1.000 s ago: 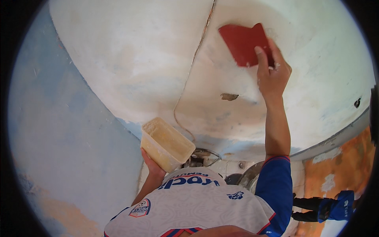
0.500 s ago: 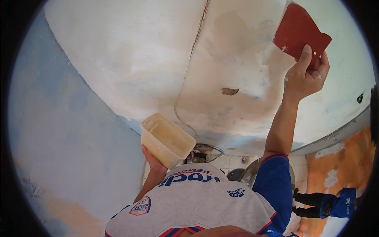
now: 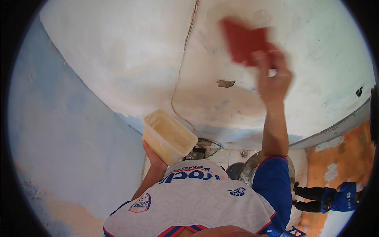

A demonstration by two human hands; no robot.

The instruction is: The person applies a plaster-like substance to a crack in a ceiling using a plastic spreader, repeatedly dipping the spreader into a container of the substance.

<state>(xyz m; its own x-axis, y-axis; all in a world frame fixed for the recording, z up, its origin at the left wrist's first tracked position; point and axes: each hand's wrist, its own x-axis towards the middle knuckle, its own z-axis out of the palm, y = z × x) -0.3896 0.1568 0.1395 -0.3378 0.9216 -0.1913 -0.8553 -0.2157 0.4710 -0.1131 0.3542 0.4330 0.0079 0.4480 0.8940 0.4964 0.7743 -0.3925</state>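
Upper centre, the right hand (image 3: 275, 81) pinches a red scraper (image 3: 244, 41) (blurred) between fingers (image 3: 260, 61); the left hand (image 3: 156, 162) grips a tub (image 3: 158, 148), lower centre. Wall (image 3: 316, 91) seemingly part-coated; hole (image 3: 226, 83) and crack (image 3: 193, 15) unfilled.

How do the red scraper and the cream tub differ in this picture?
The scraper is flat and deep red, while the tub is a deep, open-topped box in pale cream. The scraper is up in the right hand; the tub sits lower, in the left hand. The scraper looks blurred, whereas the tub is fairly sharp. Both are held in front of the patchy wall.
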